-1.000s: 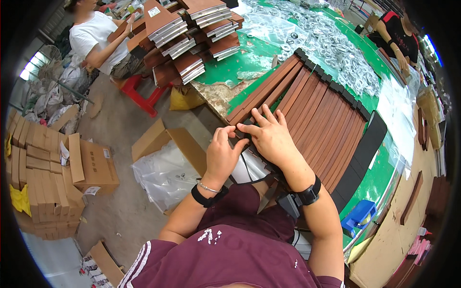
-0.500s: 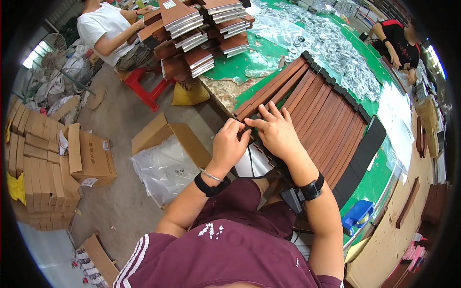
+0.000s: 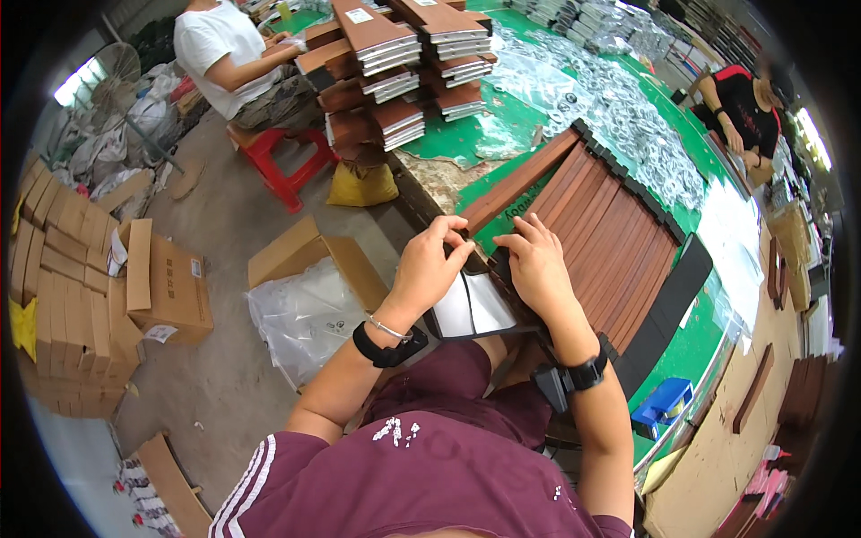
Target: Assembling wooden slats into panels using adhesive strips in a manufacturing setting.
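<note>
Reddish-brown wooden slats (image 3: pixel 587 251) lie side by side on the green table, with black end pieces (image 3: pixel 632 184) along their far ends. One slat (image 3: pixel 525 179) at the left lies at an angle, a wedge of green between it and the others. At its near end, thumb and forefinger of my left hand (image 3: pixel 426 269) are pinched together; whatever they grip is too small to make out. My right hand (image 3: pixel 543 273) rests over the near ends of the neighbouring slats, fingers spread and slightly bent. Its palm hides part of the near edge.
Stacked brown boards with metallic edges (image 3: pixel 381 67) stand at the table's far left. Metal rings (image 3: pixel 628 117) are heaped behind the slats. An open carton (image 3: pixel 359 273) with clear plastic is left of my knees. A blue bin (image 3: pixel 664 403) sits right. Two co-workers are across the table.
A slat that stood apart at the left now lies against the row, leaving a wider green gap beside the angled slat. My hands have drawn apart, the right a little lower.
</note>
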Demonstrator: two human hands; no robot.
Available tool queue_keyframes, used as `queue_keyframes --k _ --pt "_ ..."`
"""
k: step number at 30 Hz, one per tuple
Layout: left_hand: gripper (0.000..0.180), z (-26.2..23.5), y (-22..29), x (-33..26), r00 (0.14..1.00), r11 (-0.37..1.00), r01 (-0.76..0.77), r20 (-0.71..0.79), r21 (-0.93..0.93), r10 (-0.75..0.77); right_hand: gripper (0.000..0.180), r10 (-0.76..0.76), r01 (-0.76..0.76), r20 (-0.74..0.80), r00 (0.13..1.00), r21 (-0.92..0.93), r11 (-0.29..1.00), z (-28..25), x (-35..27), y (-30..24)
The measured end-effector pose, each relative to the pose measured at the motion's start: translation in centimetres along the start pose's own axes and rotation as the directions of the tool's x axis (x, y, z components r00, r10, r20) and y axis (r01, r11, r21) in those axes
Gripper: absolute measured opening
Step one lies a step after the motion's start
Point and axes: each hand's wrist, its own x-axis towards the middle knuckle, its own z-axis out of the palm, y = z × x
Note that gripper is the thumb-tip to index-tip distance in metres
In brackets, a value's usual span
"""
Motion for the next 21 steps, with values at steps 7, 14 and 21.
queue_keyframes --k 7,14,21 --pt "0.028 -0.8 0.4 -0.4 0.988 0.962 0.058 -0.123 -0.268 -0.093 0.060 0.058 -0.199 0.300 0.952 0.465 0.863 -3.8 -1.7 -7.9" --pt "0.020 -5.1 1.2 -2.3 0.940 0.901 0.154 0.342 -0.406 -0.007 0.043 0.210 -0.330 0.255 0.944 0.766 0.551 -5.1 -3.2 -6.1" --pt "0.016 -4.3 0.7 -4.8 0.885 0.798 0.302 0.464 -0.523 -0.031 0.031 -0.163 0.182 -0.110 0.980 0.193 0.964 -5.8 -3.0 -7.6"
